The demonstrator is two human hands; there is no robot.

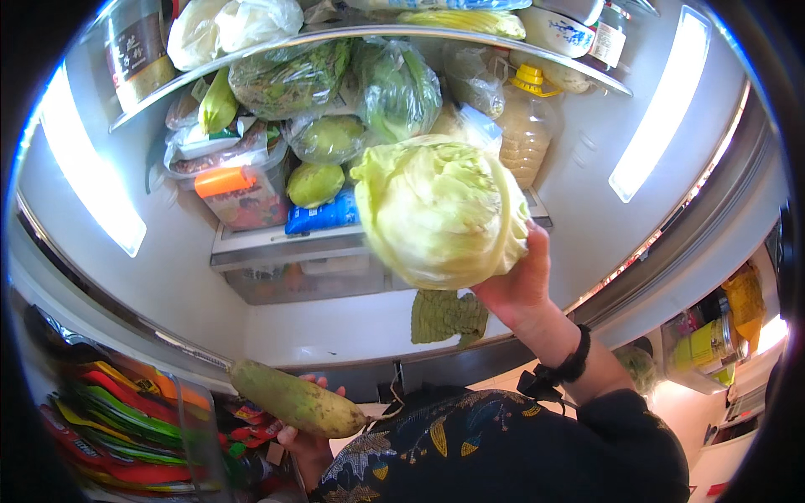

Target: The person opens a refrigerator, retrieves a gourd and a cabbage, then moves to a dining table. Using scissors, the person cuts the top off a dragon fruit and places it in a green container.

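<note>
My right hand (521, 283) grips a pale green head of cabbage (440, 214) from its lower right side, holding it up before the lit refrigerator shelves. The cabbage hides part of the shelf behind it. Low and to the left, my left hand (308, 440) holds a long green radish (295, 399) from beneath, and most of the fingers are behind it. A thin root trails from the radish's right end beside my dark embroidered top. Below the cabbage, a crumpled green cloth or leaf (446, 317) lies on the white refrigerator floor.
Bagged leafy greens (399, 88), a jug with a yellow cap (525, 126), a plastic box with an orange clip (245, 195) and a blue packet (324, 212) fill the shelf. Above runs a curved shelf edge (377, 31). Door racks hold colourful packets (126, 427) and jars (704, 342).
</note>
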